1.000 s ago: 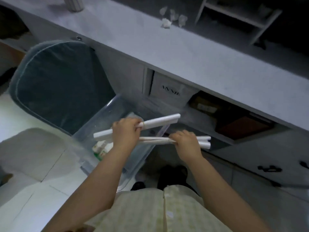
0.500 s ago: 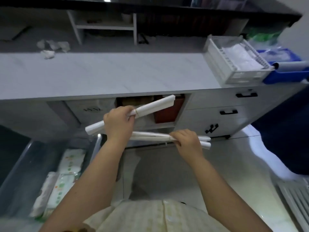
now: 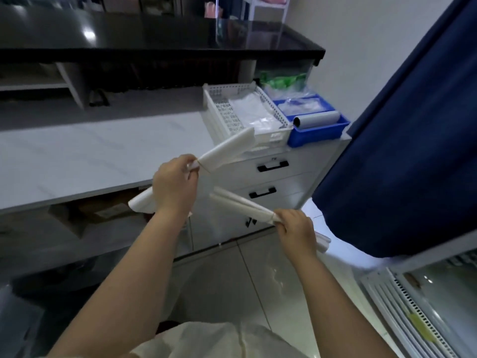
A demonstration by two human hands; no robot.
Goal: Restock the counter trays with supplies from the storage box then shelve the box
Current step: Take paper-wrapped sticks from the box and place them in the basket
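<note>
Two rolled white paper bundles were held mid-frame: left hand (image 3: 175, 186) fingers pinching one bundle (image 3: 227, 148) toward the white tray (image 3: 222, 109) on the bench (image 3: 90, 156), right hand (image 3: 296, 228) fingers clenched around the other (image 3: 242, 202).

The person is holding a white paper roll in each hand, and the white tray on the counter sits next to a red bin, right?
Almost. The bin beside the white tray is blue, not red, as the head view shows. The left hand and right hand do each hold a white paper roll.
</note>
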